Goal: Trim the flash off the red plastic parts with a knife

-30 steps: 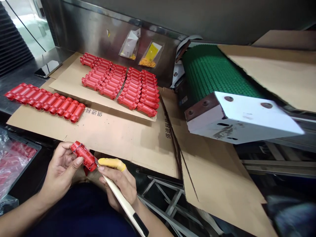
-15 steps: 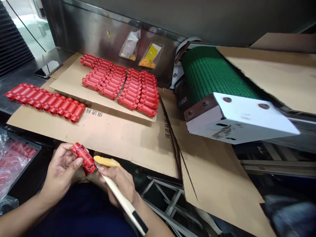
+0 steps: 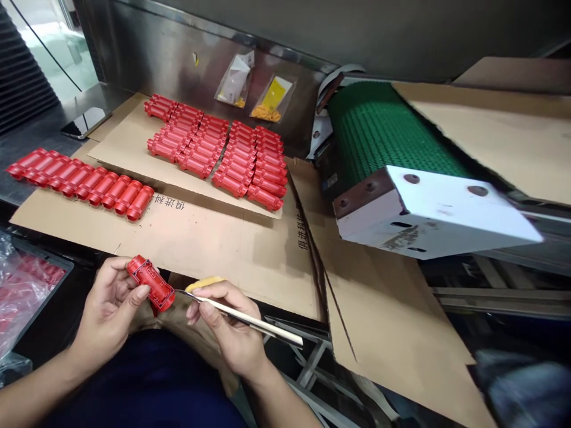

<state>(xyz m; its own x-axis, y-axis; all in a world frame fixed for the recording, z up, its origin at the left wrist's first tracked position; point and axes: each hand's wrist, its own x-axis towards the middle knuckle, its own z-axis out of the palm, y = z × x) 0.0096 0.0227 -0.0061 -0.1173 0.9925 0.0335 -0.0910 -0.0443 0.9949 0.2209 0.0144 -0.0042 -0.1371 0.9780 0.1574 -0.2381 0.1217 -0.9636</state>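
My left hand [image 3: 116, 306] is wrapped round a red ribbed cylindrical part [image 3: 152, 284], tilted down to the right, with dark line markings on its upper face. In my right hand [image 3: 229, 327] is a thin tool with a pale handle [image 3: 259, 321]; its narrow tip is at the lower right end of the red part. Whether the tip touches is too small to tell. A yellow covering [image 3: 206, 283] shows on a finger of my right hand. Many similar red parts lie on cardboard, a row [image 3: 104, 188] at left and a block [image 3: 232, 154] further back.
A green conveyor belt [image 3: 392, 131] with a white metal end plate [image 3: 446, 208] stands at right. Cardboard sheets [image 3: 214, 244] cover the bench. A phone [image 3: 87, 123] lies back left. Two small bags [image 3: 272, 101] are on the metal panel. A plastic-lined bin [image 3: 31, 285] stands at left.
My right hand has turned and shifted slightly right, swinging the tool's handle from steep to flatter, pointing right. The tool tip has drawn back slightly. My left hand and the red part have barely moved.
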